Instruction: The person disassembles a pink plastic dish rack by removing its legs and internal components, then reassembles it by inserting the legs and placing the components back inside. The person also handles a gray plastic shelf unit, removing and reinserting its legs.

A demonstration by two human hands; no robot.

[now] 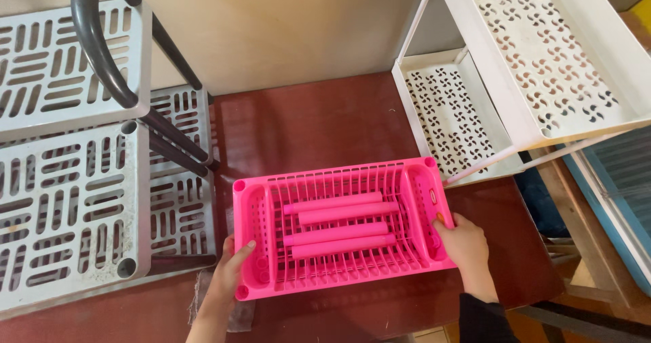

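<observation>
Pink tray (342, 228) sits on the red table (319, 119), held at both short ends. Left hand (230, 268) and right hand (464, 245) each pinch its rim. Four pink tubes (339, 224) lie loose between the hands, so keep it level.

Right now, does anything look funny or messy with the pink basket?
Yes: four loose pink tubes lie flat inside the pink basket, like unattached parts. The basket sits slightly tilted between the left hand and right hand. The grey rack beside it looks grimy. Nothing is spilled or visibly broken.
</observation>
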